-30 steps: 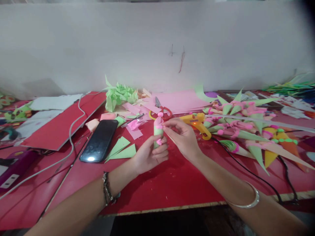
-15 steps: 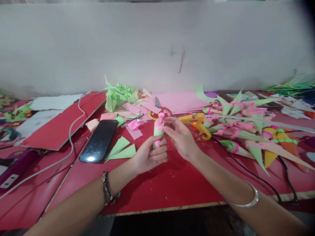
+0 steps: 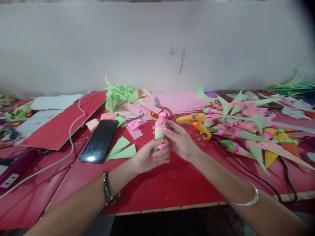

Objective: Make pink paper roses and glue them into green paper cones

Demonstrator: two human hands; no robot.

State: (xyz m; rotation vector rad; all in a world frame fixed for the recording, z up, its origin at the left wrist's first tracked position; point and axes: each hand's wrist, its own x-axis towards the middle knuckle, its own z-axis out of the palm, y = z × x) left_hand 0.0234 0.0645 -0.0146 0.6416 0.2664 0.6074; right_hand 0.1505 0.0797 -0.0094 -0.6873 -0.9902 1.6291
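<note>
The rolled piece (image 3: 159, 135) looks like smooth, matt paper, its pink trim (image 3: 160, 129) soft and fuzzy. The crumpled green scraps (image 3: 120, 95) and flat pink sheets (image 3: 182, 101) appear to be paper too, dull in finish. Scissors (image 3: 157, 102) pair grey metal blades with plastic handles; the glue gun (image 3: 193, 118) is smooth yellow plastic. A black phone (image 3: 99, 139) has a glossy, reflective face. The bangle (image 3: 247, 204) gleams like polished metal. The desk (image 3: 152, 193) has a smooth red top with slight sheen and a rough, wood-like edge.
</note>
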